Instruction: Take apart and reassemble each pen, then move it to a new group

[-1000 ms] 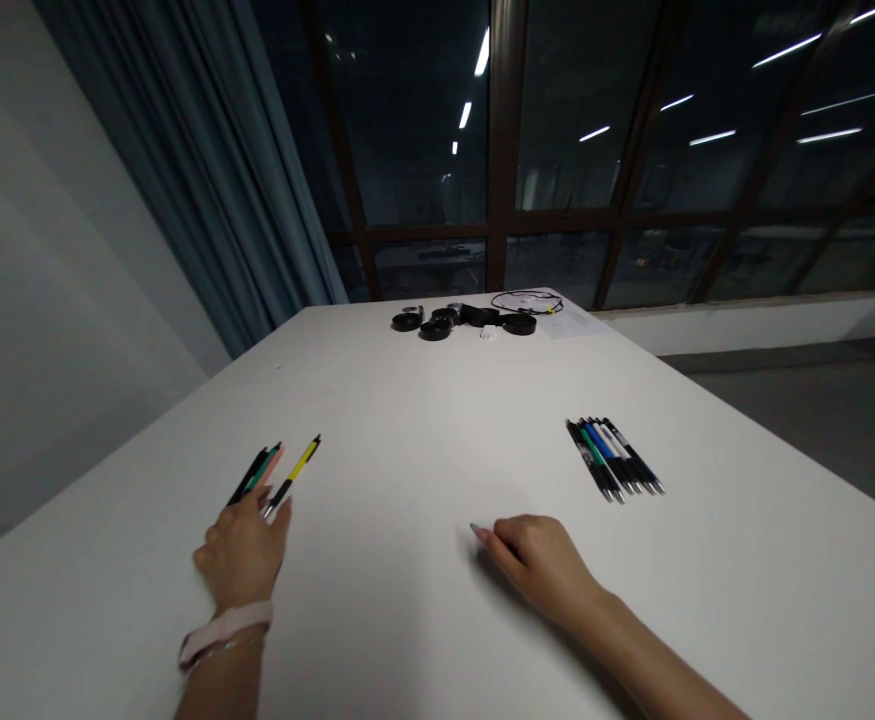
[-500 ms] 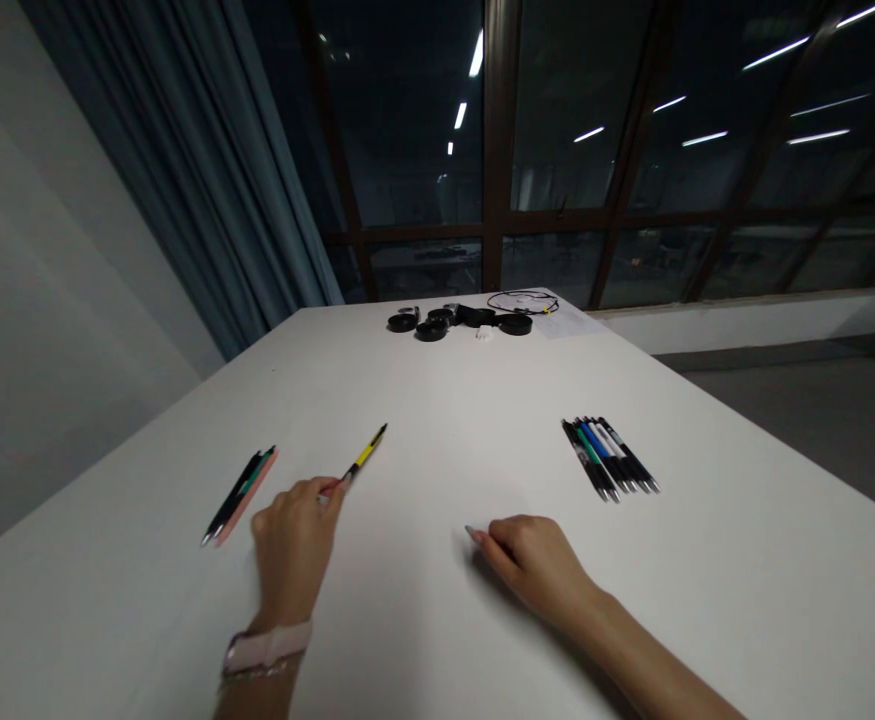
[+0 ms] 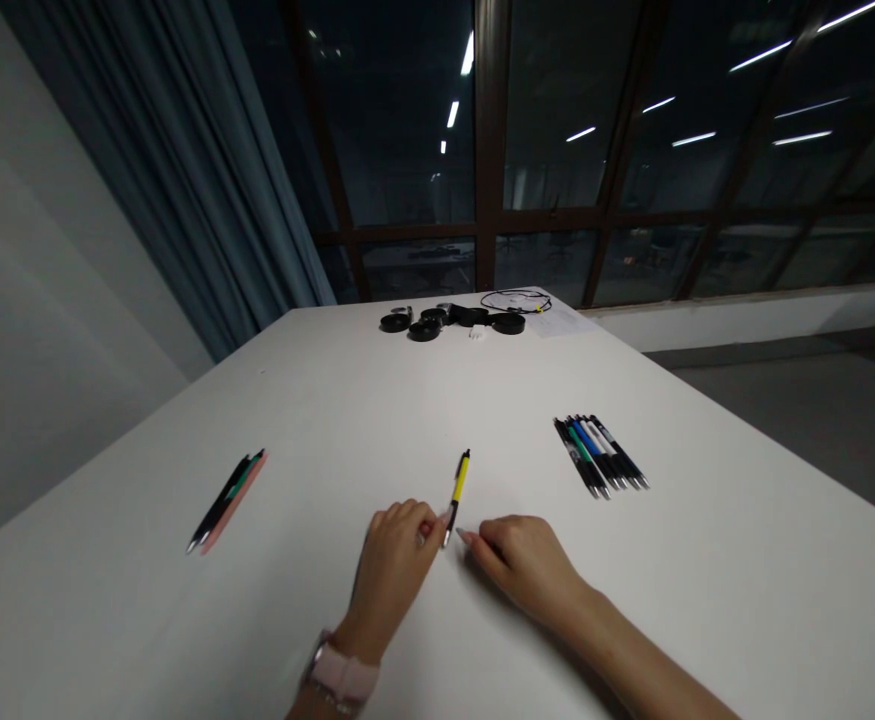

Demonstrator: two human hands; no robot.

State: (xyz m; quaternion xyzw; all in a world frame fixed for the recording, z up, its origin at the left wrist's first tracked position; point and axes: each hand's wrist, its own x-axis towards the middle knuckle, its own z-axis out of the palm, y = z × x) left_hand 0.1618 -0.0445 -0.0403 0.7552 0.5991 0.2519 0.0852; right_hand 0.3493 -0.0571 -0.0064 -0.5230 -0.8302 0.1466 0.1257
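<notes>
1. The white table (image 3: 377, 400) fills most of the view and carries everything.
2. The left hand (image 3: 394, 565) lies near the middle of the table. Its fingers are pinched together on the lower end of the yellow pen (image 3: 457, 492), and the rest of the pen points away from the person.
3. The right hand (image 3: 531, 560) rests on the table just beside the pen tip. Its fingers are loosely curled and hold nothing; one fingertip almost touches the tip.
4. A row of dark pens (image 3: 600, 456) lies to the right, well apart from both hands.
5. A small group of pens (image 3: 227, 500) lies to the left.
6. Black round objects and a cable (image 3: 456, 318) are at the far edge.
7. Risk, in my judgement: the grip is only at the very end of the pen, so the pen may swing or slip out and roll on the smooth table.
</notes>
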